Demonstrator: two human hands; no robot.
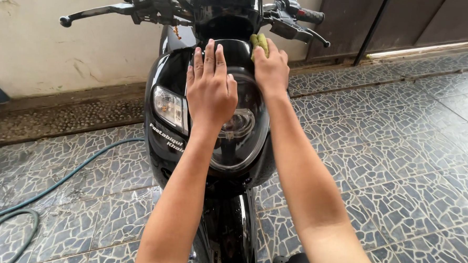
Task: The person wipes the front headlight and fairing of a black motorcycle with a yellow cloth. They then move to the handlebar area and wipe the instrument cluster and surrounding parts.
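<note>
Work in hand: wiping the black front cowl (167, 86) of a motor scooter with a small yellow-green cloth (259, 43).
Left hand (210, 88): laid flat, fingers spread wide, palm pressed on the cowl just above the headlight lens (242, 132) — it holds nothing and appears to brace the panel.
Right hand (271, 70): closed around the cloth, knuckles up; the cloth sticks out past the fingers and touches the top edge of the cowl, just under the instrument housing (226, 10).
Progress: judged mid-way at most — the cowl and lens look glossy, yet no foam or running water shows, so how much has been wiped cannot be told. The lower fender (234, 236) and the side panel beside the small side lamp (168, 106) appear untouched by either hand now.
Surroundings: 2 handlebar grips with brake levers, left lever (92, 12) and right lever (306, 32), overhang the work area; a green hose (58, 184) lies curled on the mosaic tile floor (401, 154), well apart from both hands.
Obstructions: the left forearm covers part of the lens — the cowl beneath the flat palm cannot be reached by the cloth while that hand rests there.
</note>
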